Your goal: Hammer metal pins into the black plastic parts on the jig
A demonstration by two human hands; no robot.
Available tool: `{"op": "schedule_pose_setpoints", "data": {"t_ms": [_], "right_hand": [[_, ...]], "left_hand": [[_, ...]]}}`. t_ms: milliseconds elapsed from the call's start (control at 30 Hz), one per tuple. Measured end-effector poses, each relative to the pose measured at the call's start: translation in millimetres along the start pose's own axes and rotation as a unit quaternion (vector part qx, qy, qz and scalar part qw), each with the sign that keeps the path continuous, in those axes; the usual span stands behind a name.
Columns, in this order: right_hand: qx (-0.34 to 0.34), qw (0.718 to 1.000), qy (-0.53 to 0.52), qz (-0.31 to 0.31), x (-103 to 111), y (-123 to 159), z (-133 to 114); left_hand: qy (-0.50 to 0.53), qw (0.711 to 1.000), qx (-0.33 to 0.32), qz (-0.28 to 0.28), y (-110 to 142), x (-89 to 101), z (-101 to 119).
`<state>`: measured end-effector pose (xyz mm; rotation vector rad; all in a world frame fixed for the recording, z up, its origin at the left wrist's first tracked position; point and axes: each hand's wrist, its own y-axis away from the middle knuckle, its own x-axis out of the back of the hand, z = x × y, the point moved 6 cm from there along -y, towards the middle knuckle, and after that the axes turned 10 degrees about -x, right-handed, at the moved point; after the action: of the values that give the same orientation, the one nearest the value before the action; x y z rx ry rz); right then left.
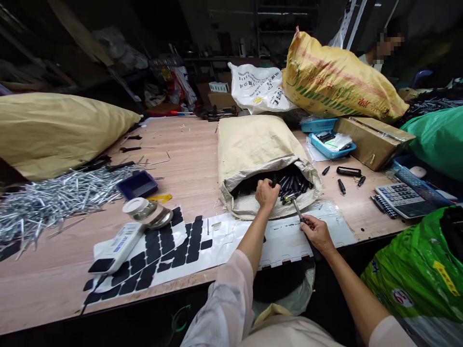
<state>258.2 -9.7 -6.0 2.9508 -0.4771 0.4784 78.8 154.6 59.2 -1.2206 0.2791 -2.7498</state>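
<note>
My left hand [267, 193] is at the mouth of a woven beige sack [256, 132], its fingers closed on a small black part [274, 180] that they mostly hide. Many slim black plastic parts [294, 184] lie inside the open sack. My right hand [318, 233] grips the dark handle of a small hammer-like tool [298, 211]. The tool's metal shaft points up and left, its short head at the sack's lower lip near my left hand. Under the sack's front edge lies a whitish sheet [321, 226].
At left are a pile of metal rods [72, 197], a dark blue tray [137, 185], a glass jar [159, 216] and a white box [121, 248]. A calculator [401, 197], blue baskets [333, 147] and a carton [376, 140] stand right. A person [372, 55] is behind full sacks.
</note>
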Motion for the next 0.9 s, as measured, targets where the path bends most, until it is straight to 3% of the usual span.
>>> {"op": "schedule_pose_setpoints", "data": {"t_ms": [67, 167, 233, 333, 467, 700, 900], "right_hand": [[-0.002, 1.0, -0.002, -0.003, 0, 0, 1], [-0.004, 1.0, 0.002, -0.002, -1, -1, 2], [-0.005, 1.0, 0.005, 0.0, 0, -2, 2], [0.001, 1.0, 0.015, -0.001, 0, -1, 1], [0.006, 1.0, 0.024, 0.001, 0, -1, -2], [0.002, 1.0, 0.016, -0.002, -1, -1, -2], [0.003, 1.0, 0.018, 0.004, 0, -1, -2]], "left_hand": [[-0.002, 0.997, -0.072, -0.016, 18, 15.1, 5], [-0.012, 0.983, -0.157, -0.093, 48, 28.1, 1], [-0.028, 0.973, -0.189, -0.126, 64, 30.4, -10], [-0.036, 0.968, -0.216, -0.123, 76, 24.7, -33], [-0.001, 0.96, -0.262, -0.097, 82, 13.8, -47], [0.014, 0.955, -0.294, -0.029, 71, 31.1, -29], [-0.011, 0.958, -0.253, -0.133, 65, 2.3, -48]]}}
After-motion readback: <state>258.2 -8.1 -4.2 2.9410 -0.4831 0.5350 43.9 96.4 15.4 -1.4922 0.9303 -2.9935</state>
